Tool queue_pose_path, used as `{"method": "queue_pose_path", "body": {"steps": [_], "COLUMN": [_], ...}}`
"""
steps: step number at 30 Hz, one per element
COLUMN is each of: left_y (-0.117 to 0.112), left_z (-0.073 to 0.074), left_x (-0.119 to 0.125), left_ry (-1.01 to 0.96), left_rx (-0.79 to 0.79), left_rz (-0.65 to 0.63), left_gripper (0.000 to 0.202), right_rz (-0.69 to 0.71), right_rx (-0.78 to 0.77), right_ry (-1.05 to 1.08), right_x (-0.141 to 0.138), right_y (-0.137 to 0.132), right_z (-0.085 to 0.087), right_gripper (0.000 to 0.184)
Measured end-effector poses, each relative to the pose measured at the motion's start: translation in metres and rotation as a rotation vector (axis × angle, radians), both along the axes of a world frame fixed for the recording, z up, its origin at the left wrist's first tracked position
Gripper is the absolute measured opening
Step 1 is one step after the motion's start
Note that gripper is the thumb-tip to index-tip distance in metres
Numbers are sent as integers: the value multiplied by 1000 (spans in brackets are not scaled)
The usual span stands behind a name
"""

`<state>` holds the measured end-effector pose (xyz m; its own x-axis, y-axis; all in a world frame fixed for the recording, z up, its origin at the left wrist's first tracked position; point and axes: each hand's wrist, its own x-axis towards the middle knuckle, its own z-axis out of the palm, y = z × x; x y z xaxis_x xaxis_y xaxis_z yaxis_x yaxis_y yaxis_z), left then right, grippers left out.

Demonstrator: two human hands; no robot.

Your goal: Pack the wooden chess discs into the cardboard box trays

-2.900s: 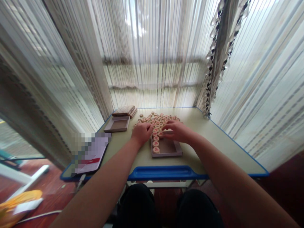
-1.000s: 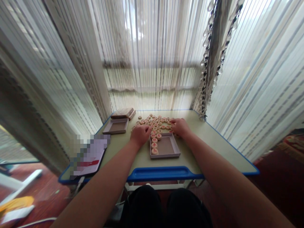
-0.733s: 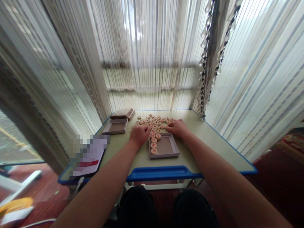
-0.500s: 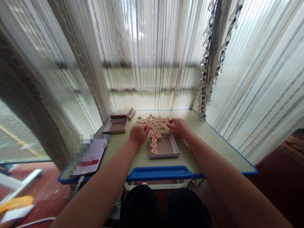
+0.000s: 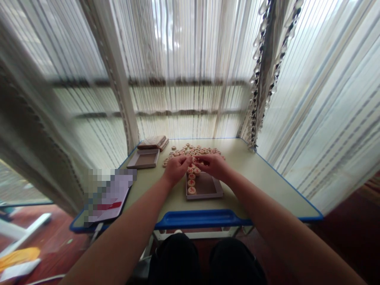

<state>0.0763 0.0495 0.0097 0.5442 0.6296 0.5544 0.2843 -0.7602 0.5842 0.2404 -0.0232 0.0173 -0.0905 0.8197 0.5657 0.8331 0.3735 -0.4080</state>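
Observation:
A shallow grey box tray [image 5: 208, 193] lies on the desk in front of me, with a column of round wooden chess pieces [image 5: 192, 183] along its left side. Several more wooden pieces [image 5: 202, 150] lie scattered beyond it. My left hand [image 5: 175, 168] rests at the tray's far left corner, fingers curled and pinched toward the right. My right hand [image 5: 212, 164] hovers over the tray's far edge, its fingertips pinched and meeting the left hand's fingers above the pieces. What the fingers hold is too small to make out.
A second grey tray [image 5: 144, 158] and a folded board [image 5: 152, 142] lie at the desk's far left. A paper pad [image 5: 109, 194] sits at the near left corner. A blue groove [image 5: 202, 217] runs along the desk's front edge. Curtains surround the desk.
My right hand has moved left from the scattered pieces to the tray's far edge, meeting my left hand. The view has shifted slightly.

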Motion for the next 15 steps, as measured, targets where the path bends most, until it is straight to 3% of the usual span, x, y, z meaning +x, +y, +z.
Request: {"method": "queue_pose_path", "body": {"steps": [3, 9, 15], "left_y": [-2, -6, -7], "left_z": [1, 6, 3], "left_x": [1, 2, 2], "left_ry": [-63, -177, -248], "left_rx": [-96, -265, -355], "left_rz": [-63, -98, -156], "left_gripper": [37, 27, 24], "right_rz": [38, 34, 86], "right_rx": [31, 34, 35], "right_ry": [-6, 164, 242], "right_x": [0, 0, 0], "right_y": [-2, -5, -2], "right_z": [1, 1, -4], "right_gripper": [32, 70, 60]}}
